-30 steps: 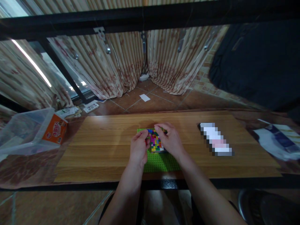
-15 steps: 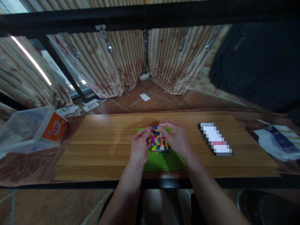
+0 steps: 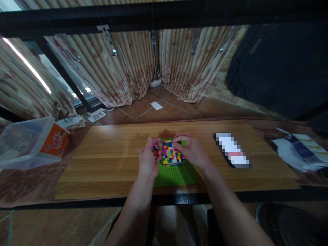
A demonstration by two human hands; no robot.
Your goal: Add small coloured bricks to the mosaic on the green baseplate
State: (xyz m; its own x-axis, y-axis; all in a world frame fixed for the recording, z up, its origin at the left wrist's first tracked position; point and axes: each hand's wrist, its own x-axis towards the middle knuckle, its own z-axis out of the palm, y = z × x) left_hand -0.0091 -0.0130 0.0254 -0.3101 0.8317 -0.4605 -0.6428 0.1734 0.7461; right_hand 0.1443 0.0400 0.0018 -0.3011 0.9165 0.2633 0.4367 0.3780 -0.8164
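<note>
A block of many small coloured toy bricks (image 3: 173,154) sits on a green studded baseplate (image 3: 176,176) at the middle of the table. My left hand (image 3: 148,159) is beside the block's left side, its fingers curled round several loose toy bricks (image 3: 155,151), red and dark ones among them. From the right, my right hand (image 3: 191,148) reaches over the block's far part. Its thumb and forefinger are pinched together at a blue toy brick (image 3: 169,144) near the far edge; the fingertips partly hide it.
On the wooden tabletop (image 3: 107,160) a phone (image 3: 232,150) with a blurred screen lies to the right. A clear plastic bin (image 3: 28,143) with an orange label stands at the left. Papers and a packet (image 3: 304,150) lie at the far right. Curtains hang behind.
My left hand has drawn away from the block to the left and turned, showing bricks in its curled fingers. My right hand stays at the block's far part. The whole view has shifted slightly.
</note>
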